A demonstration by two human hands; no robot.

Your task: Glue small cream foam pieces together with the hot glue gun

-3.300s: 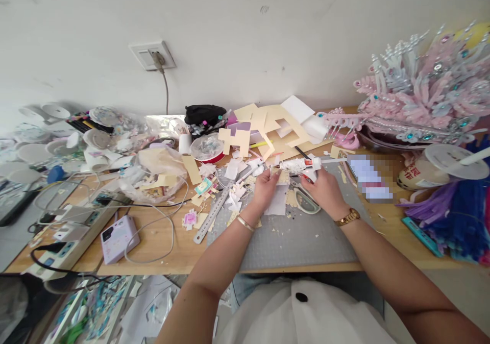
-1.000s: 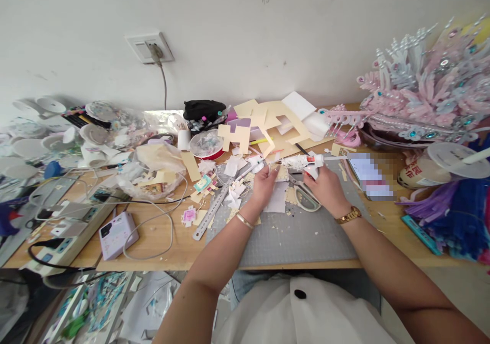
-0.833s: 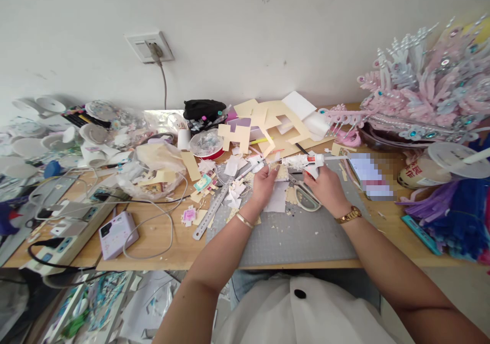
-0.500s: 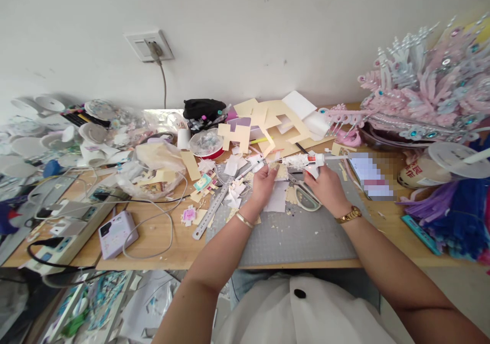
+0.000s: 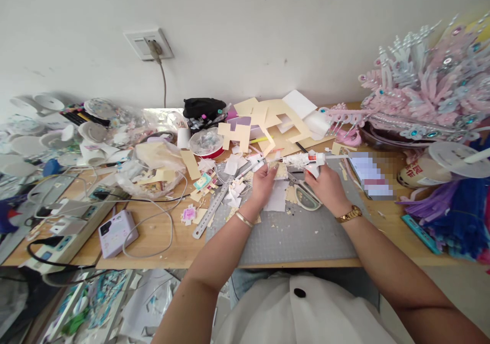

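Note:
My right hand (image 5: 329,187) is wrapped round the handle of a white hot glue gun (image 5: 300,160), whose nozzle points left and whose glue stick juts out to the right. Close by the nozzle, the fingers of my left hand (image 5: 263,185) are pinched together; what they hold is too small to make out. Between my hands lie scissors (image 5: 309,197), a pale sheet of paper (image 5: 276,197) and cream scraps, on a grey cutting mat (image 5: 294,242). A steel ruler (image 5: 212,210) slants to the left of my left hand, beside white paper bits (image 5: 235,193).
Cream card cut-outs (image 5: 239,136) pile up at the back. A power strip (image 5: 82,221), a lilac box (image 5: 118,233) and loose cables occupy the left. On the right are a phone (image 5: 369,175), a lidded drink cup (image 5: 424,168) and pink beaded headpieces (image 5: 424,94).

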